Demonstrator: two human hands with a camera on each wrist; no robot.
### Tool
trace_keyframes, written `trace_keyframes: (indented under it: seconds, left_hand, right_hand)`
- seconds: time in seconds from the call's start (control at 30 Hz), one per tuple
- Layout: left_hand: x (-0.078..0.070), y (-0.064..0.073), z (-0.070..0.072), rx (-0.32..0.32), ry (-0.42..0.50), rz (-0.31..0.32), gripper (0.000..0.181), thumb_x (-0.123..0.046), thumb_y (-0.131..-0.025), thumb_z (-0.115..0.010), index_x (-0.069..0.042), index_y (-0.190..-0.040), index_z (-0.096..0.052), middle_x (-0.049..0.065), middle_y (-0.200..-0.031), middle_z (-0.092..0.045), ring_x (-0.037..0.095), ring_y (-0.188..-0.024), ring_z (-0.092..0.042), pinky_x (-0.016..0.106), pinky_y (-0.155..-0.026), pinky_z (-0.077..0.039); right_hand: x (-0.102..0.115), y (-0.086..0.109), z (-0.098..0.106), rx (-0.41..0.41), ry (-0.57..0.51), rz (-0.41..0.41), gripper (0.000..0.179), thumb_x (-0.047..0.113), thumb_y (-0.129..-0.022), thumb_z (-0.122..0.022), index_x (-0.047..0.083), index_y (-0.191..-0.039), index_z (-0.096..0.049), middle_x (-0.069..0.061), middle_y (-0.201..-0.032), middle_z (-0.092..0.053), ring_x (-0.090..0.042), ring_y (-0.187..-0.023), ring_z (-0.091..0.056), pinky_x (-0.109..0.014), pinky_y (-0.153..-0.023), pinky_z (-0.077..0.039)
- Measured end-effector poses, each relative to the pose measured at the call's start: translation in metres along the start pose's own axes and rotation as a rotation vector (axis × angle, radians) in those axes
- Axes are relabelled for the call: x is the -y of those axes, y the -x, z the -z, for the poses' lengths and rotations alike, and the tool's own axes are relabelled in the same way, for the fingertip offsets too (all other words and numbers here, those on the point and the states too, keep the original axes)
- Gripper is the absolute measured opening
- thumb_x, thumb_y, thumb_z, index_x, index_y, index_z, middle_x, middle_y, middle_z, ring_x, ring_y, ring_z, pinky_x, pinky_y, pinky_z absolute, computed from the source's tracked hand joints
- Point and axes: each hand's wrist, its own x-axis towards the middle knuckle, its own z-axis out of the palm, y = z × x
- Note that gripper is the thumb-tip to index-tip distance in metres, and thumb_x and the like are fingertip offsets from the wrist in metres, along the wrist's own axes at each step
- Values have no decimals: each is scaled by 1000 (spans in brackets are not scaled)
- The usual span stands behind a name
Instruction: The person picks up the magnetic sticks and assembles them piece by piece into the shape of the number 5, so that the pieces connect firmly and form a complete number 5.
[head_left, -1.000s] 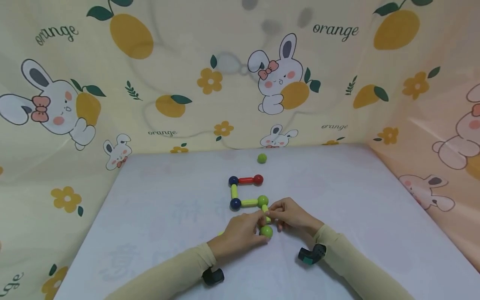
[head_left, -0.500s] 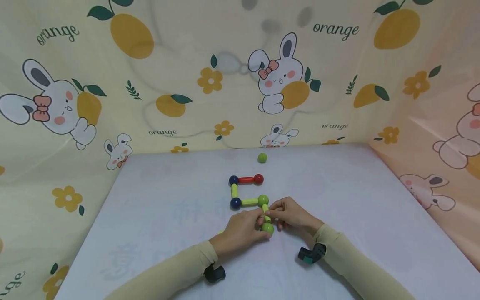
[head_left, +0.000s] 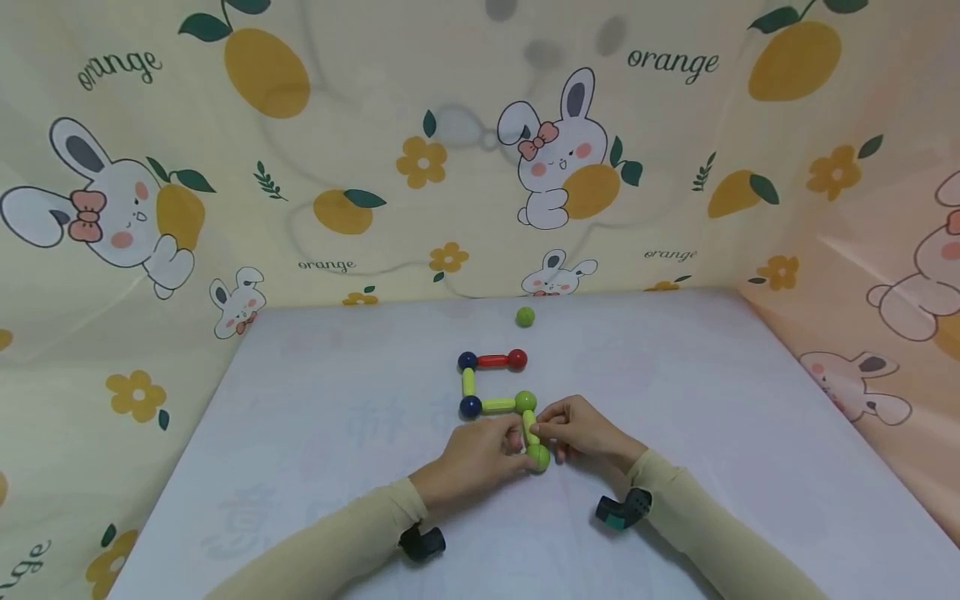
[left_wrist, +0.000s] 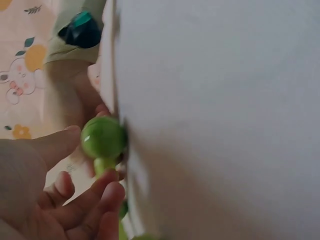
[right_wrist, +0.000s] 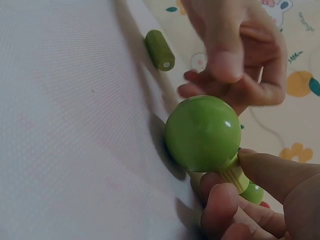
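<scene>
My right hand pinches a yellow-green magnetic rod between thumb and fingers. One end of that rod meets a green ball; the near end meets another green ball. My left hand is beside the near ball, its fingers loosely bent and its thumb just off the ball in the right wrist view. From the far green ball, a yellow-green rod leads to a dark blue ball. Another rod joins this to a second blue ball, followed by a red rod and red ball.
A loose green ball sits near the back edge of the white tabletop. In the right wrist view a loose yellow-green rod lies beyond my left hand. Patterned cloth rises behind the table.
The near green ball has shifted slightly away from me and now meets the rod's end. My left hand has drawn back slightly leftward; my right hand has kept its place.
</scene>
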Motion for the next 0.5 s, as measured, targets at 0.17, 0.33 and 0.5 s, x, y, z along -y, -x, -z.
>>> trace_keyframes:
  seconds: [0.17, 0.33, 0.5]
  left_hand:
    - [5, 4, 24, -29, 22, 30, 21, -35, -91, -75, -18, -92, -62, -7, -79, -64, 4, -63, -51, 22, -55, -40]
    - [21, 4, 49, -99, 66, 64, 14, -30, -95, -71, -19, -95, -63, -4, -87, -67, 9, -74, -58, 23, -62, -46]
    - [39, 8, 66, -58, 147, 117, 10, -24, -96, -70, -17, -103, -65, -3, -104, -69, 15, -93, -63, 30, -75, -53]
  right_hand:
    - [2, 1, 1, -3, 2, -14, 31, 24, -98, -66, -4, -110, -72, 5, -57, -62, -5, -48, -53, -17, -44, -37]
    - [1, 1, 1, -9, 5, -35, 31, 24, -98, -67, -3, -110, -72, 6, -58, -62, -4, -48, -53, -17, -45, -37]
    - [3, 2, -1, -10, 4, -45, 32, 25, -98, -67, -3, -112, -71, 6, -60, -63, -5, -49, -53, -17, -45, -38]
